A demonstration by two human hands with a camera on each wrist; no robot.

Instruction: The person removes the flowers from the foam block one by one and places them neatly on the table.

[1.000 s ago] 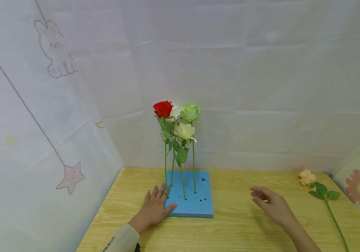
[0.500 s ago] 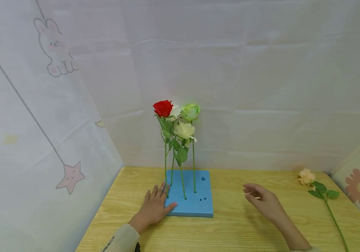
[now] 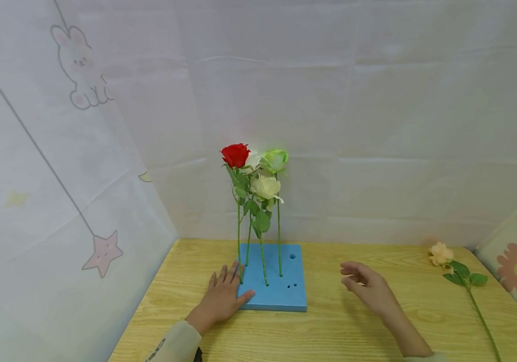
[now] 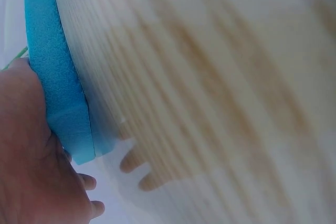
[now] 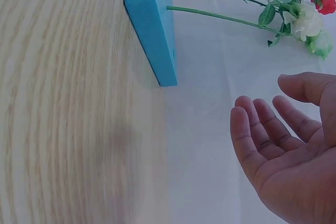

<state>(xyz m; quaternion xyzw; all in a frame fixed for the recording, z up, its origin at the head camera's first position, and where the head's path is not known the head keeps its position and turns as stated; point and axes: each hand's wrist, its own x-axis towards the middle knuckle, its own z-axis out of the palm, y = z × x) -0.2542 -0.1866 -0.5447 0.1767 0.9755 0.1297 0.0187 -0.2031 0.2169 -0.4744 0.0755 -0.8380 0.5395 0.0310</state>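
A blue foam block (image 3: pixel 281 299) lies on the wooden table, with several artificial roses standing in its holes: a red rose (image 3: pixel 235 155), a pale green rose (image 3: pixel 276 160), a cream rose (image 3: pixel 266 187) and a white one partly behind them. My left hand (image 3: pixel 223 299) rests with spread fingers on the block's left edge, thumb on its top near the front corner. In the left wrist view, the hand (image 4: pixel 42 150) lies along the block's side (image 4: pixel 58 61). To the right of the block my right hand (image 3: pixel 371 289) hovers over the table, fingers loosely bent and holding nothing.
A peach rose (image 3: pixel 441 254) with a long leafy stem lies at the table's right side. Bare holes (image 3: pixel 292 256) show along the block's right part. A pale printed cloth (image 3: pixel 398 125) hangs behind the table (image 3: pixel 321 332) and down both sides.
My right hand has moved left across the table, closer to the block. The left hand, the block and the roses stay where they were.
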